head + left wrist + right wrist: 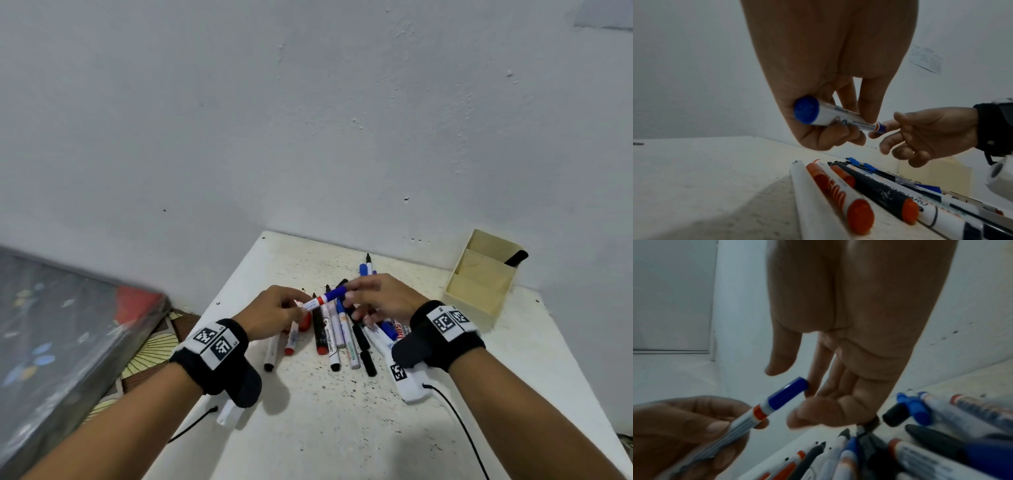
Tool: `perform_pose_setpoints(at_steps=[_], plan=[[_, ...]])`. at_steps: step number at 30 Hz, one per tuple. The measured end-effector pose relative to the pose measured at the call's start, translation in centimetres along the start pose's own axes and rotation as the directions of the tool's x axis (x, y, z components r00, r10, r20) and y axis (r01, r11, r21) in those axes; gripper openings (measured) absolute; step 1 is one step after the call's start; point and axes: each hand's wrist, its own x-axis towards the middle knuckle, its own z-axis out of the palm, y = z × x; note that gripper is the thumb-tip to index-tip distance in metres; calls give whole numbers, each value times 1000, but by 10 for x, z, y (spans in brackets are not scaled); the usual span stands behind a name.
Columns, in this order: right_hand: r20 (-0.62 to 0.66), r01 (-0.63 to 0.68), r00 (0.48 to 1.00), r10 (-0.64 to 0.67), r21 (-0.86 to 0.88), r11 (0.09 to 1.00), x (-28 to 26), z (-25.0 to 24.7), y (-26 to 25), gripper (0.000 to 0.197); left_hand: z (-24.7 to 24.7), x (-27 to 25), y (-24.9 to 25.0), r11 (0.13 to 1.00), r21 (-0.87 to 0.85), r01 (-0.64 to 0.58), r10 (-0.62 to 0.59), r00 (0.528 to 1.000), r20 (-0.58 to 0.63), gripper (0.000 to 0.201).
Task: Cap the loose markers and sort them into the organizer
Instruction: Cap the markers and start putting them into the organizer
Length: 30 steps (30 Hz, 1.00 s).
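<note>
My left hand (277, 308) grips the white barrel of a marker (325, 298) that has a red band and a blue cap on its end. It is held above the pile, cap pointing right. In the right wrist view my right hand (818, 386) has relaxed fingers; one fingertip touches the end of the blue cap (787, 394) and the thumb stands clear above it. Several loose markers (335, 335), red, black and blue, lie heaped on the white table (342, 428) under both hands. The beige card organizer (479, 281) stands at the back right with one black marker (515, 258) in its far compartment.
A grey patterned slab (68, 325) leans at the left beside the table, over a patterned mat (154, 353). The wall runs right behind the table. Black cables (459, 421) trail from both wrist bands across the table's near side.
</note>
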Motion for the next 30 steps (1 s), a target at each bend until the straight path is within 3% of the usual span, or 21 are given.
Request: perform_pose_setpoints(at_steps=[4,8,11,13,14,16,18,20,25,30], plan=[[-5,55,998,-55,-80,995,7,11,-5,18,-2,-2,0,1000,-19,-11,12,999,33,23],[-143,84,985,-94,-73,994,4,-14,-9,13,-4,-3,2,990,-140,22,-9,996,88,22],[-205,31,973,-110,-355,934,6,-33,-5,12,-6,0,-3,986,-163,38,-35,999,25,21],[-110,-23,993,-45,-548,836,8,-33,0,16,-6,3,-3,987,-157,31,-30,999,12,21],[-82,-41,997,-7,-566,823,10,-32,3,17,-6,3,-2,988,-153,28,-26,1000,13,20],[-171,-50,984,-45,-516,855,18,-35,3,18,-5,2,2,990,-139,24,-21,1000,22,22],[-349,-56,926,-143,-502,863,30,-45,-1,19,-5,-2,2,990,-135,32,-28,999,33,24],[-383,-106,911,-152,-573,812,41,-53,-5,21,-7,-5,0,982,-182,41,-30,998,60,21],[-248,-201,969,-10,-807,556,60,-44,-2,29,-13,-10,-7,973,-227,38,-35,999,17,8],[-247,-220,969,9,-846,486,71,-30,-4,28,-18,-11,-12,966,-255,42,-56,997,-47,26]])
